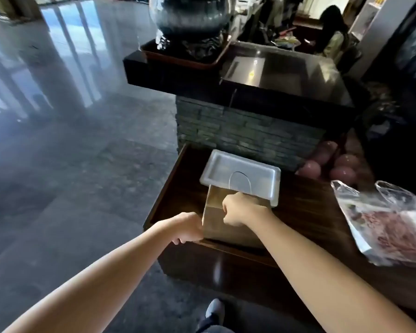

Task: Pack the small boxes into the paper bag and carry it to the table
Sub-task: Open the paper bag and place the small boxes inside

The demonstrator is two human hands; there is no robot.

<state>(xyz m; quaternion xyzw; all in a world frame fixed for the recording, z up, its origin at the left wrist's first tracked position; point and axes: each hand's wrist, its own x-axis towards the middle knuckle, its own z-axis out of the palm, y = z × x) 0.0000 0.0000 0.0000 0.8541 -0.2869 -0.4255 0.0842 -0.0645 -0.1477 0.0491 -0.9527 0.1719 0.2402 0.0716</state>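
Observation:
A brown paper bag (215, 222) stands on a dark wooden side table (178, 188). My left hand (187, 228) grips the bag's left edge. My right hand (238, 210) is closed on the bag's top edge, near its thin handle loop. A white lidded box (240, 175) lies flat just behind the bag, partly hidden by the bag's rim and my right hand. I cannot see inside the bag.
A clear plastic bag of reddish food (392, 224) lies on the table at the right. Pinkish round items (332, 164) sit behind it. A dark stone-faced counter (250, 131) rises beyond the table. Polished floor (70, 152) spreads to the left.

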